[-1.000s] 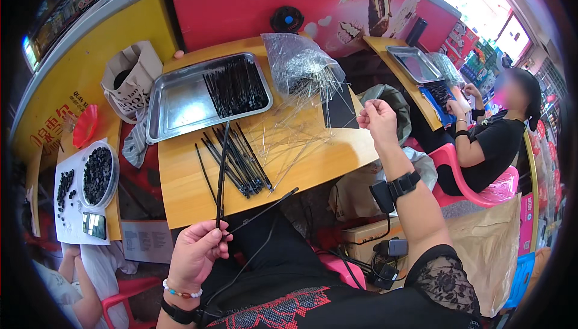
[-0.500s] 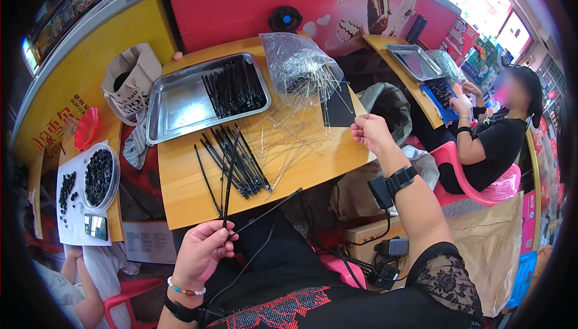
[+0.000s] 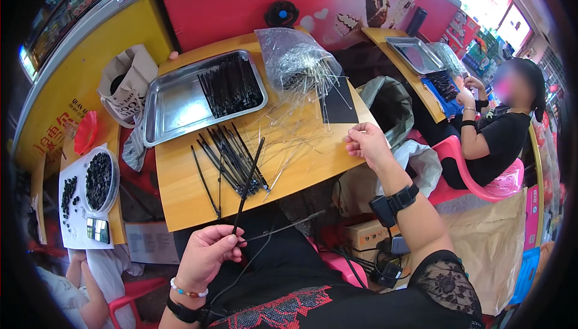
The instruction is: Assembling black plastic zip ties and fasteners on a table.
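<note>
Low at the table's front edge, my left hand (image 3: 212,250) pinches a thin black stick (image 3: 249,178) that points up and away. A thinner dark strip (image 3: 286,225) runs out to the right from the same fingers. My right hand (image 3: 372,144) hovers by the table's right edge, fingertips closed together; what they hold, if anything, is too small to make out. Between my hands, a loose bundle of black sticks (image 3: 232,160) lies on the wooden table (image 3: 180,199). Thin pale wires (image 3: 283,139) lie scattered beyond it, spilling from a clear plastic bag (image 3: 274,52).
A metal tray (image 3: 174,112) with rows of black sticks stands behind the bundle. On the left, a round tub of small black pieces (image 3: 101,178) and a phone (image 3: 97,229) rest on white paper. A co-worker (image 3: 500,112) sits at another table on the right. An open sack (image 3: 388,109) stands beside my table.
My left hand has shifted slightly right and down, and its black stick now leans to the right. The right hand has dropped slightly, fingertips still together.
</note>
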The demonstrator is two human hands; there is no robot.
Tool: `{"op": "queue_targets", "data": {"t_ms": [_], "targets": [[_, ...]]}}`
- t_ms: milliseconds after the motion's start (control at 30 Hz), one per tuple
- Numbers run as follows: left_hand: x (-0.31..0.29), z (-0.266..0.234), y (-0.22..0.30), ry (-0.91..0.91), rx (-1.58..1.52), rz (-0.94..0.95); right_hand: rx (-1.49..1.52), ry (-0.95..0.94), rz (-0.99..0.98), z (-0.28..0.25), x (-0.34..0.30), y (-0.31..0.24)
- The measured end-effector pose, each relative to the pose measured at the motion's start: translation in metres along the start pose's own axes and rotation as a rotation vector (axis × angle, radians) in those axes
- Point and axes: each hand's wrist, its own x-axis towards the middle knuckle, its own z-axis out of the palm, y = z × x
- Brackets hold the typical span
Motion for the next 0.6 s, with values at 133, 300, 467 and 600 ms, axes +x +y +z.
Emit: {"op": "queue_targets", "data": {"t_ms": [133, 300, 467, 600], "targets": [[-0.005, 0.0, 0.001, -0.018, 0.032, -0.009, -0.078, 0.043, -0.012, -0.009, -0.008, -0.004], [-0.008, 0.001, 0.002, -0.024, 0.072, -0.018, -0.822, 0.279, -0.696, -0.012, -0.021, -0.002], [-0.008, 0.001, -0.001, -0.029, 0.066, -0.015, -0.865, -0.201, -0.86, 0.021, -0.052, -0.002], [-0.012, 0.002, 0.002, -0.025, 0.057, -0.018, -0.982, -0.315, -1.019, 0.04, -0.045, 0.003]]}}
